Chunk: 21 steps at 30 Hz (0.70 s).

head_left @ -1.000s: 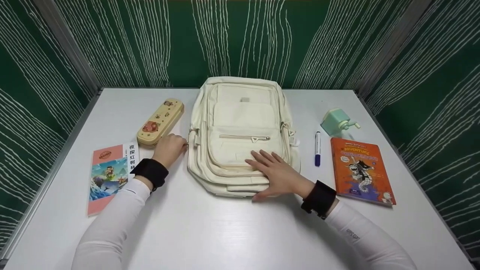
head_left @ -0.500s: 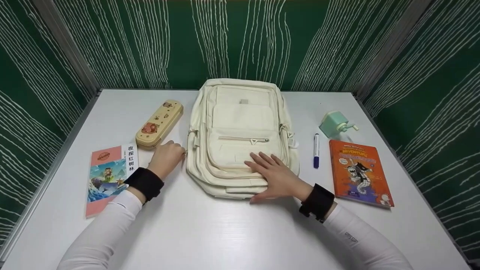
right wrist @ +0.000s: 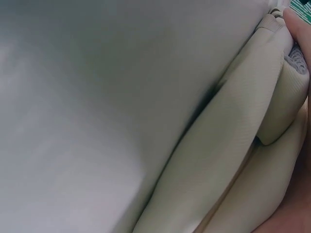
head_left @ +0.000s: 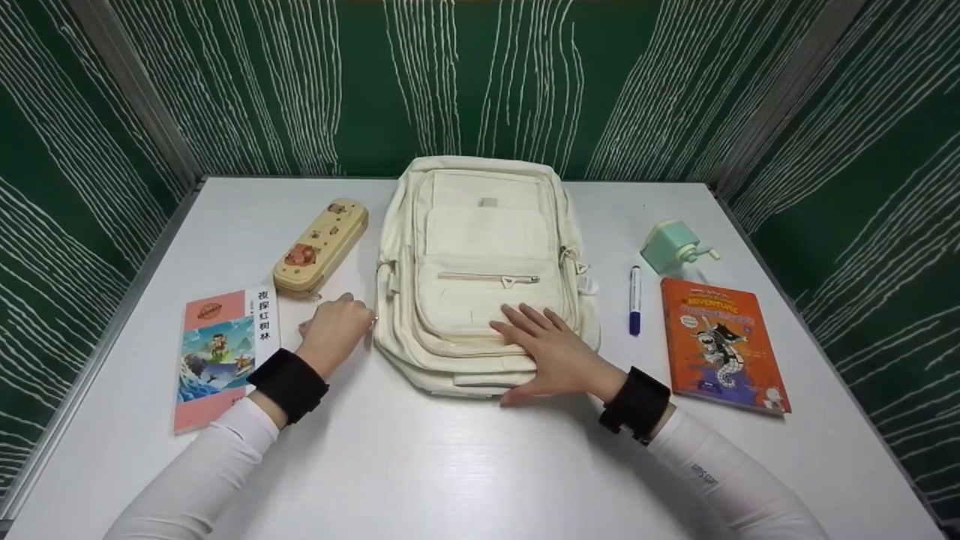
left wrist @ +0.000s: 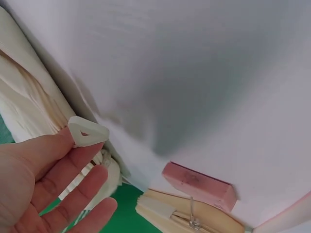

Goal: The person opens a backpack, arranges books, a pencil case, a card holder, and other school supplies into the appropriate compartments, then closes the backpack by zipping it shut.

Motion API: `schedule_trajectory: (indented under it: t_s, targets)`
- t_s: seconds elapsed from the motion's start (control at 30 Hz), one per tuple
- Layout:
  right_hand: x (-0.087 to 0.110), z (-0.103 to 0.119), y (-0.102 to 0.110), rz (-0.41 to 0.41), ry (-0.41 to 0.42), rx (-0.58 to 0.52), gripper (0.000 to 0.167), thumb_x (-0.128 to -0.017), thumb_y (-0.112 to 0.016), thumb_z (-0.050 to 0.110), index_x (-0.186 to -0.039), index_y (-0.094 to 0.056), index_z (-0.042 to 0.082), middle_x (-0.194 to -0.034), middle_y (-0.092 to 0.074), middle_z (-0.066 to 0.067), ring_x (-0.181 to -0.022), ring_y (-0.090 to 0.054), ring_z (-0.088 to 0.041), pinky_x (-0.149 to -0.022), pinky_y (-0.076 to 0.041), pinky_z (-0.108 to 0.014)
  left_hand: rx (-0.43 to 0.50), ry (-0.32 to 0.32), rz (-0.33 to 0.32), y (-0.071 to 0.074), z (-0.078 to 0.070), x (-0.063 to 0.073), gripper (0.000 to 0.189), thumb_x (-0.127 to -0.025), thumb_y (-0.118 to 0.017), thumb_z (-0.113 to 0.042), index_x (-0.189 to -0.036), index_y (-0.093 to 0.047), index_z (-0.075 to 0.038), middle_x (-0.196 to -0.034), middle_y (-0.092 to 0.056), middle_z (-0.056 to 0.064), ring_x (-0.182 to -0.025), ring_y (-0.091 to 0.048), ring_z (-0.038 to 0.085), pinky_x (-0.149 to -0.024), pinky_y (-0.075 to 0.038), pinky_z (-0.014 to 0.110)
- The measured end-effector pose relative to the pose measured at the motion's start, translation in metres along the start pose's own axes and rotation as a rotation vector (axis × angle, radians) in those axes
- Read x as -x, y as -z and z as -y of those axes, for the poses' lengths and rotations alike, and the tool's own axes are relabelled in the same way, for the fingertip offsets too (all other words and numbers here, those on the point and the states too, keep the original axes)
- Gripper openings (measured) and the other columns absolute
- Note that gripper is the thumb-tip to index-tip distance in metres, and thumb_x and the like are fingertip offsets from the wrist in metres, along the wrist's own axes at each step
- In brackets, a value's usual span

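Observation:
A cream backpack (head_left: 487,232) lies flat in the middle of the table, front pocket up. At its left side my left hand (head_left: 335,334) pinches a pale triangular zipper pull (left wrist: 99,132) between thumb and forefinger; the left wrist view shows the other fingers loosely bent. My right hand (head_left: 559,352) rests with spread fingers on the lower right of the backpack, its thumb toward the bottom edge. In the right wrist view the cream fabric (right wrist: 228,131) bulges beside part of that hand.
Left of the backpack lie a yellow pencil case (head_left: 322,244), a pink-covered book (head_left: 217,349) and a small pink block (left wrist: 199,185). To the right are a marker (head_left: 635,300), a mint crank pencil sharpener (head_left: 670,246) and an orange book (head_left: 720,345) on the white table (head_left: 450,480).
My left hand has moved along the backpack's left side toward the near edge, away from the pencil case. The right hand has stayed spread on the backpack.

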State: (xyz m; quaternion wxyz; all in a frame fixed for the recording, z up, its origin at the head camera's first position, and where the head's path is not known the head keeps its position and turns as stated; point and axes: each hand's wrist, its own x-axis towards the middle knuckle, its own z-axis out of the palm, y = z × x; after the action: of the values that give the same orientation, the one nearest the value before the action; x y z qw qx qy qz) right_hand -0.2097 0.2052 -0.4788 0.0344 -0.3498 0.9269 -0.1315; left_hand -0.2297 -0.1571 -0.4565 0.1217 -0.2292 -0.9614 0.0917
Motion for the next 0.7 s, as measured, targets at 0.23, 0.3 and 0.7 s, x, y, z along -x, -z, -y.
schedule_trajectory:
  t_s: [0.23,0.3,0.7]
  targets:
    - [0.0,-0.001,-0.001,-0.001,-0.003,0.002,0.115,-0.072,-0.077,0.075,-0.163,-0.029,0.022,-0.172,-0.022,-0.011,-0.16,-0.02,-0.04,-0.126,-0.018,-0.067,0.026,0.051,-0.076,0.003,-0.01,0.014,0.038,-0.054,-0.055,0.026,-0.068,-0.069,-0.006,-0.065,-0.063,0.009,-0.063,-0.034,0.014,-0.039,-0.047,0.035]
    - [0.0,0.0,0.0,0.005,-0.007,-0.002,0.115,-0.072,-0.077,0.075,-0.163,-0.029,0.023,-0.173,-0.022,-0.011,-0.16,-0.02,-0.04,-0.126,-0.017,-0.067,-0.006,0.053,-0.117,0.003,-0.014,0.018,0.035,-0.057,-0.059,0.025,-0.067,-0.07,-0.006,-0.064,-0.064,0.01,-0.06,-0.038,0.015,-0.04,-0.047,0.04]
    - [0.001,-0.001,0.0,0.021,-0.018,-0.003,0.115,-0.073,-0.075,0.076,-0.163,-0.027,0.023,-0.173,-0.019,-0.011,-0.161,-0.017,-0.038,-0.127,-0.015,-0.067,-0.023,0.075,-0.227,0.0,-0.028,0.031,0.015,-0.076,-0.07,0.009,-0.066,-0.072,-0.002,-0.063,-0.07,0.012,-0.058,-0.066,0.025,-0.049,-0.053,0.046]
